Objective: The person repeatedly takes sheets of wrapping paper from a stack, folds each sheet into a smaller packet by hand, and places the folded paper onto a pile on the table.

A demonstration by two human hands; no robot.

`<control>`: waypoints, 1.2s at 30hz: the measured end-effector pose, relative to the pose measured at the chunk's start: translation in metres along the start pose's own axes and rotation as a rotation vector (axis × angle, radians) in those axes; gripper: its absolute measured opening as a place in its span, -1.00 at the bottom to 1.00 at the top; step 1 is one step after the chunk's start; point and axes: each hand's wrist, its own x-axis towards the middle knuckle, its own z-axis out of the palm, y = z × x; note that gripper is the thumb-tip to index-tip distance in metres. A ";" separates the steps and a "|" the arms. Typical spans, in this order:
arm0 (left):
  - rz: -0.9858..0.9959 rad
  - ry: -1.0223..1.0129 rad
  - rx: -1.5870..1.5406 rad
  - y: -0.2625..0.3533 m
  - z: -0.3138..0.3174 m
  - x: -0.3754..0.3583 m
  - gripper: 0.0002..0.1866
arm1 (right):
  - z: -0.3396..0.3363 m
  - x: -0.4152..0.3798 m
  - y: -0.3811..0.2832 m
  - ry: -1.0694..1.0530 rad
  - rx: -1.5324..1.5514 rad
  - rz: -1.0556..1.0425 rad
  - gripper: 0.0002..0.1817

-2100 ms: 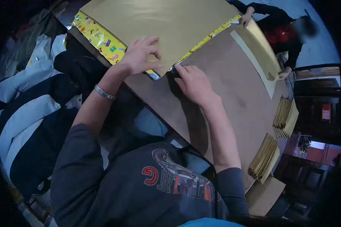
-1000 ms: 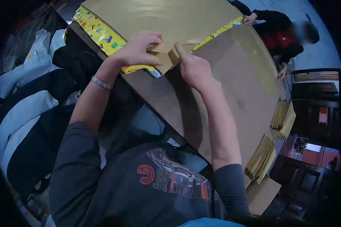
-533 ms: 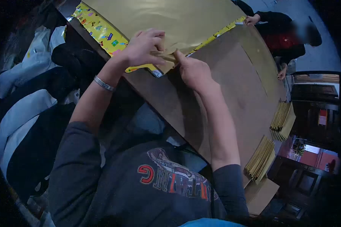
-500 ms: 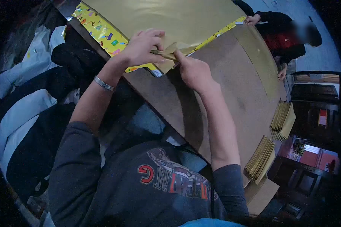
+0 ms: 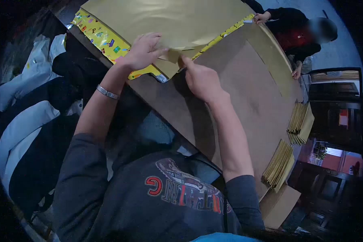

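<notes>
A large brown paper sheet lies on the table, with yellow printed paper showing along its left and right edges. At the near corner the brown paper has a folded flap. My left hand rests over the left edge with its fingers stretched out on the paper, near the flap. My right hand is closed at the corner, its thumb and index finger at the flap's edge. A small silvery piece shows at the yellow paper's near end; the fingertips' exact contact is partly hidden.
Another person's hand touches the sheet's far right corner. Stacks of folded brown card and more brown folders sit at the table's right edge. Dark and white cloth is heaped on the left.
My left hand has moved left, away from the flap, and its fingers have opened. The raised folds at the corner now lie flatter. My right hand has shifted slightly left.
</notes>
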 end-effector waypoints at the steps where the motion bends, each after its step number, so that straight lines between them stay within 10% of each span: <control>1: -0.002 -0.003 -0.049 0.000 -0.001 0.000 -0.55 | 0.001 0.003 -0.002 -0.046 0.001 0.007 -0.65; 15: 0.091 -0.141 0.275 0.001 -0.006 -0.006 0.12 | -0.001 0.018 -0.008 -0.168 -0.047 0.007 -0.29; 20: 0.110 -0.104 0.194 0.002 -0.006 -0.005 -0.56 | -0.003 0.017 -0.006 -0.178 -0.031 0.019 -0.34; 36: 0.015 -0.096 -0.004 0.006 -0.011 0.001 -0.58 | 0.002 -0.001 0.011 0.120 0.022 -0.023 -0.65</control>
